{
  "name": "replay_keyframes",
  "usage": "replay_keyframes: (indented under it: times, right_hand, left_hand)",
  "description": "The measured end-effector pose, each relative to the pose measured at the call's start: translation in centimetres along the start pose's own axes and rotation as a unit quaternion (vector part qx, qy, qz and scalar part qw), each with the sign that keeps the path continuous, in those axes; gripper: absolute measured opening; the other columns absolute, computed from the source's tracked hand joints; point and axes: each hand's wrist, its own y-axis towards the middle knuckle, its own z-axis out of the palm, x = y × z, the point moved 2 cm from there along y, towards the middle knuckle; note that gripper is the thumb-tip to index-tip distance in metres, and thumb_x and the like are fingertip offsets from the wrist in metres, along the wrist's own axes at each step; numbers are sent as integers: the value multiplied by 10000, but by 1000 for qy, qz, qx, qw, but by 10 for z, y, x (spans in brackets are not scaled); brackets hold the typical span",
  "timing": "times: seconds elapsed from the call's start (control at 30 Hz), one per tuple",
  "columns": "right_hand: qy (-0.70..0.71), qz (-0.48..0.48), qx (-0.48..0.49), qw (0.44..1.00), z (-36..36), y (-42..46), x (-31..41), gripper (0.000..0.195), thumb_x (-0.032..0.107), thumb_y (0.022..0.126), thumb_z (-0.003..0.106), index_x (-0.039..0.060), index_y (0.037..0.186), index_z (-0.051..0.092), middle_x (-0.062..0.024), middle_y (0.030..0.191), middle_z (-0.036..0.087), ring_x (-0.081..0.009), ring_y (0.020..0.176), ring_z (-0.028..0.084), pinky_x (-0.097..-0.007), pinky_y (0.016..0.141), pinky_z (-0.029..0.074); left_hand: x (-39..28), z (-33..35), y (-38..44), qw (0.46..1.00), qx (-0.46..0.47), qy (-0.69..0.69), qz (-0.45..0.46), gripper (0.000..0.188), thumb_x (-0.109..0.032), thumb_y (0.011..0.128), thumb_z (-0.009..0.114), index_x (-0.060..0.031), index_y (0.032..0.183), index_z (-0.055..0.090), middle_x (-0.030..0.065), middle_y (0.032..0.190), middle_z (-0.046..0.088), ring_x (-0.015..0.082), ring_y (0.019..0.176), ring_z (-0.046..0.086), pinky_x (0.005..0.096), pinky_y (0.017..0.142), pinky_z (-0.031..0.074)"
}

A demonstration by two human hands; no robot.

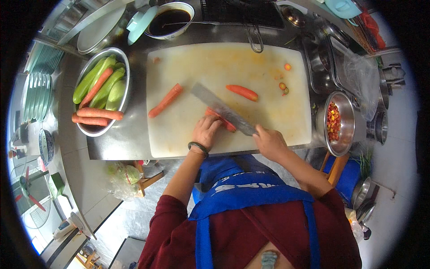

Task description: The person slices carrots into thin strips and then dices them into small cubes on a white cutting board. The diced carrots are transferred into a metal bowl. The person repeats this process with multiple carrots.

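Observation:
My right hand point(271, 142) is closed around the handle of a cleaver point(223, 109), its broad blade slanting up to the left over the white cutting board point(188, 60). My left hand point(205, 130) presses on a carrot piece point(228, 125) at the board's near side, right beside the blade, which hides part of it. Left of the blade lies a peeled carrot point(165, 101). A carrot section with a cut face point(242, 92) rests to the right of the blade. Small carrot ends point(287, 67) lie near the board's right edge.
At left, an oval metal basin point(127, 97) holds zucchini and carrots. A steel bowl point(349, 124) with diced orange and red pieces stands at right. Beyond the board are a bowl of dark liquid point(169, 23) and a wire-handled tool point(256, 43). Metal trays point(331, 72) stand at right.

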Motion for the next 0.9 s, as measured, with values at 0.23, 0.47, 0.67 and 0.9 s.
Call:
replay_keyframes:
  times: [0.23,0.47,0.67,0.9]
  right_hand:
    - [52,88,-76,992,-15,-27,-26,245,200,948,557,15,1099,505,-265,746,642,-463,727,637,-550,657,485]
    - [-6,119,-2,993,-12,-38,-22,217,178,943,543,13,1079,506,-250,819,667,-447,760,653,-541,666,502]
    - [-5,70,-7,998,1,-36,-10,156,146,933,530,20,1020,499,-235,854,674,-450,766,652,-542,680,511]
    - [-24,53,-7,998,-9,-33,2,137,114,935,484,5,1014,505,-236,843,673,-448,759,657,-542,675,515]
  left_hand:
    - [-1,-17,47,996,60,45,48,381,-110,742,717,-159,1111,639,65,1122,635,314,1113,569,460,986,441]
    - [-8,-6,21,991,85,64,-78,381,-210,737,767,-125,1083,632,90,1024,612,317,985,568,438,840,456]
    - [-23,6,0,986,-6,47,-160,387,-191,742,770,-90,1088,629,135,1068,592,342,999,555,449,873,454]
    - [-26,-8,-6,984,-65,39,-161,419,-199,730,769,-111,1115,629,103,1100,607,321,1021,561,448,868,451]
